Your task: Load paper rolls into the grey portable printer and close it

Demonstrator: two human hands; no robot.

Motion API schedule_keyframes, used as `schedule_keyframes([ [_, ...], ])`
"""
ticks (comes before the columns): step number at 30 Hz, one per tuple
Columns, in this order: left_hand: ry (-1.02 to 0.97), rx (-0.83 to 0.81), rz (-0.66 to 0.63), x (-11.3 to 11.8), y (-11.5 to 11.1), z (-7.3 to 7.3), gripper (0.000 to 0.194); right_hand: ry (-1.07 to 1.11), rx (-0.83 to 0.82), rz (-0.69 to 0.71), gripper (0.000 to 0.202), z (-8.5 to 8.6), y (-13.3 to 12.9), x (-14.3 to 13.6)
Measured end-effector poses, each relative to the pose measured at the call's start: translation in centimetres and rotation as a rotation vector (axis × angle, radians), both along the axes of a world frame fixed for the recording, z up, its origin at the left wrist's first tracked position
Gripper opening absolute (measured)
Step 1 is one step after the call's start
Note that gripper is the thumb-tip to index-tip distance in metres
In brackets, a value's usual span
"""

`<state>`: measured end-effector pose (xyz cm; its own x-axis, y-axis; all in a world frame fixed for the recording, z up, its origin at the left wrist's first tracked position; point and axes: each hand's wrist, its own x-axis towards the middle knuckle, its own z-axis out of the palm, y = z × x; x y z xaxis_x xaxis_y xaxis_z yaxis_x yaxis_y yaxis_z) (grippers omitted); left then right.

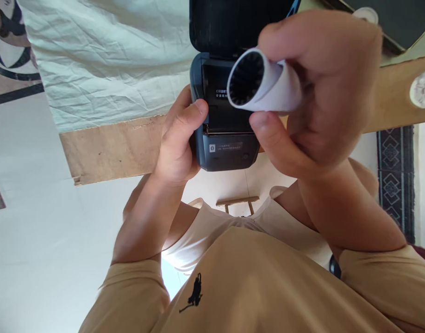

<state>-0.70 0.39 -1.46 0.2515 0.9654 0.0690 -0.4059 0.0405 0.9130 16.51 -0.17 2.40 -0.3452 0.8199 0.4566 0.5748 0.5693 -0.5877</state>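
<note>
The left hand (179,138) is closed around the left side of a dark label printer (226,152), with its thumb pressed on the rim and its fingers curled at the side. The black lid (222,27) of this printer is standing open toward the far side. The right hand (280,78) is pinching a white roll (277,90) between thumb and fingers. The roll is in front of the open compartment and hides its right part; if it touches the printer, I cannot tell.

The printer is at the near edge of the wooden surface (115,157). A wrinkled pale green cloth (118,60) covers the left part of this surface. At the far right there is a dark flat object (407,23), with a small white round piece (367,15) at its left edge. Nearer, on the right, lies a whitish round item (423,88), partly out of view.
</note>
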Motion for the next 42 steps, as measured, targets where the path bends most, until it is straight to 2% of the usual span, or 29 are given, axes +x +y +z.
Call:
schedule_keyframes([
  [2,-0.012,-0.012,0.030,0.0,-0.1,0.1,0.024,0.061,0.205,-0.012,0.044,-0.4,-0.1,-0.3],
  [4,-0.024,-0.039,0.051,0.0,-0.1,0.2,0.025,0.065,0.275,-0.002,0.036,-0.6,-0.2,-0.4],
  [7,-0.055,-0.059,0.068,0.1,-0.1,-0.1,0.026,0.038,0.177,0.004,0.027,-0.3,-0.4,-0.4],
  [12,-0.048,-0.039,0.034,0.2,0.1,-0.8,0.028,0.064,0.188,-0.052,0.018,0.5,-0.6,-0.5],
  [17,-0.054,-0.051,-0.002,-0.2,0.0,-0.3,0.028,0.036,0.237,-0.092,0.010,0.2,-0.6,-0.8],
  [20,-0.012,-0.065,-0.017,-0.3,-0.1,0.0,0.028,0.002,0.245,-0.125,0.013,0.0,-0.5,-0.7],
  [26,-0.062,-0.073,-0.023,-0.3,-0.2,0.2,0.032,0.039,0.258,-0.017,0.014,-0.1,-0.5,-0.2],
  [31,-0.023,-0.133,-0.066,-0.6,-0.6,1.2,0.026,0.117,0.319,0.095,0.010,-0.9,-0.4,-0.1],
  [36,0.041,-0.123,-0.050,0.5,-1.0,1.8,0.040,0.069,0.314,0.215,0.011,-1.4,0.1,0.4],
  [40,0.051,-0.059,-0.039,1.7,-1.0,2.2,0.047,0.075,0.258,0.262,0.025,-1.5,0.4,0.8],
  [42,0.053,-0.028,-0.034,1.8,-0.6,2.1,0.050,0.082,0.266,0.274,0.025,-1.6,0.4,0.9],
])
